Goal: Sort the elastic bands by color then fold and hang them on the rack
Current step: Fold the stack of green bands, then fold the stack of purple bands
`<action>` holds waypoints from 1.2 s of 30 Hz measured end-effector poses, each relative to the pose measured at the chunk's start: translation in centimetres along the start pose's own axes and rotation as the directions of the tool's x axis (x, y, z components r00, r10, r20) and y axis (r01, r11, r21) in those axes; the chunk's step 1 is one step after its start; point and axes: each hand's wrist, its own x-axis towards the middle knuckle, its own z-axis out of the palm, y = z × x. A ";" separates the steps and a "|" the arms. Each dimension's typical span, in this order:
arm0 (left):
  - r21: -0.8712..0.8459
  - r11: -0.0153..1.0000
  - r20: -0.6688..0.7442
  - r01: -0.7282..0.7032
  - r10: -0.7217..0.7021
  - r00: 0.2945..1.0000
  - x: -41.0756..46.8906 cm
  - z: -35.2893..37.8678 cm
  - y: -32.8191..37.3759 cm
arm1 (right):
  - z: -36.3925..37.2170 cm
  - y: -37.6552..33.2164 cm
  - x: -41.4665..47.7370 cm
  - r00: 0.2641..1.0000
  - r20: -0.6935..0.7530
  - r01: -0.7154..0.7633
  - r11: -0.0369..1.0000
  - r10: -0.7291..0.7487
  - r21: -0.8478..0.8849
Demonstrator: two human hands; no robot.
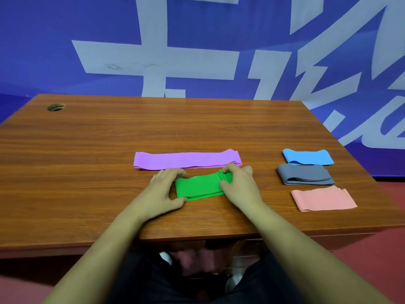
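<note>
Green band (200, 186) lies folded in several layers on the wooden desk (87, 150), near its front edge, and we grip it at both ends. Our left hand (163, 191) pinches the left end between thumb and curled fingers. Our right hand (237, 185) curls over the right end, where the layers bunch into small ridges under the fingertips.

As we judge it, the main risk is the elastic itself. If either hand lets go before the layers are pressed flat, the band may spring open and the fold is lost. The bunching at the right end could also set a crooked fold, with edges that do not line up like those of the finished bands. The purple band (186, 160) lies just behind our knuckles, so a careless push forward could drag its layers askew. We see no rack, so we expect a carry that could loosen the bundle.

The green band spans the gap between our two hands, its middle bare and each end covered by fingers. The blue band (308, 157), grey band (305, 174) and pink band (322, 198) lie folded in a column well to the right, apart from our right hand
</note>
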 end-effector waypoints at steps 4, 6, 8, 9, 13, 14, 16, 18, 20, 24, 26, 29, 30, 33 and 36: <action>0.022 1.000 -0.011 0.002 -0.001 1.000 0.0 0.1 0.1 | 0.1 -0.3 0.1 0.998 -0.054 0.013 0.999 -0.011 0.048; 0.001 1.000 -0.023 0.011 -0.011 1.000 -0.1 0.1 0.2 | 0.1 -0.3 0.3 0.996 -0.087 0.029 0.993 -0.019 0.113; -0.032 0.999 -0.042 0.026 -0.027 0.999 -0.2 0.0 0.1 | 0.0 -0.2 0.4 0.994 -0.104 0.047 0.988 -0.032 0.147; -0.040 0.999 -0.045 0.029 -0.031 0.998 -0.2 0.0 0.1 | -0.1 -0.2 0.4 0.993 -0.118 0.050 0.985 -0.031 0.164; 0.020 1.000 -0.003 0.020 -0.020 1.000 0.0 -0.3 0.0 | -0.2 0.1 0.5 0.987 -0.158 0.062 0.978 -0.030 0.201; 0.043 0.999 0.010 0.010 -0.011 1.000 0.1 -0.4 0.0 | -0.1 0.1 0.6 0.987 -0.153 0.067 0.979 -0.038 0.191; 0.073 0.997 0.031 -0.002 0.000 1.000 0.2 -0.4 -0.1 | 0.1 0.3 0.8 0.990 -0.136 0.068 0.985 -0.046 0.161; 0.086 0.996 0.036 -0.004 0.001 0.999 0.2 -0.4 -0.3 | 0.3 0.6 1.1 0.993 -0.109 0.055 0.991 -0.042 0.121; 0.086 0.996 0.024 -0.016 0.014 1.000 0.0 -0.3 -0.5 | 0.4 0.9 1.4 0.996 -0.085 0.049 0.993 -0.040 0.110; -0.062 0.998 -0.046 -0.007 0.004 0.999 -0.9 -1.5 -0.4 | -0.9 0.4 2.5 0.999 -0.003 0.034 0.983 -0.034 0.180; -0.175 0.983 -0.174 0.056 -0.086 0.981 -1.1 -2.8 -0.7 | -1.6 -0.3 3.1 0.997 -0.028 0.080 0.985 -0.077 0.151; -0.215 0.960 -0.358 0.180 -0.249 0.900 -1.0 -4.6 -2.0 | -1.3 -2.5 3.4 0.970 -0.106 0.224 0.973 -0.217 0.058; -0.189 0.953 -0.414 0.236 -0.295 0.861 -0.8 -4.9 -2.4 | -0.9 -3.4 3.3 0.953 -0.100 0.292 0.955 -0.287 0.047; -0.128 0.873 -0.506 0.470 -0.465 0.726 0.1 -5.2 -4.0 | 1.1 -6.4 3.0 0.873 -0.003 0.488 0.873 -0.488 0.023; -0.097 0.689 -0.419 0.718 -0.683 0.598 1.4 -5.2 -5.3 | 3.2 -8.1 3.4 0.830 0.120 0.551 0.834 -0.545 -0.021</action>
